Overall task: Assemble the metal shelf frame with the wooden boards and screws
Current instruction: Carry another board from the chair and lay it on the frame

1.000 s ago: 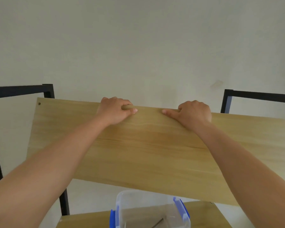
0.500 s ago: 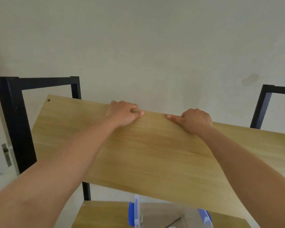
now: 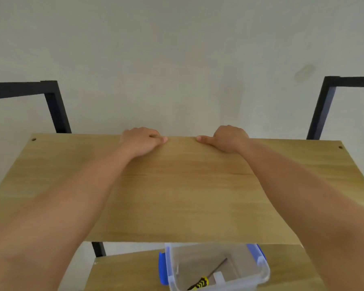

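Note:
A wide wooden board (image 3: 183, 192) lies level between the two black metal side frames, the left frame (image 3: 55, 106) and the right frame (image 3: 322, 108). Screw holes show at its far corners. My left hand (image 3: 140, 141) grips the board's far edge, fingers curled over it, thumb on top. My right hand (image 3: 227, 139) grips the same edge a little to the right, thumb pointing left on the surface. Both forearms stretch across the board.
Below the board a lower wooden shelf (image 3: 122, 274) carries a clear plastic box with blue clips (image 3: 216, 267). Inside it lies a yellow-and-black screwdriver (image 3: 200, 284). A pale wall stands close behind the frame.
The board has swung from a tilt, right end low, to level and sits lower between the frames. Both hands kept their grip on its far edge.

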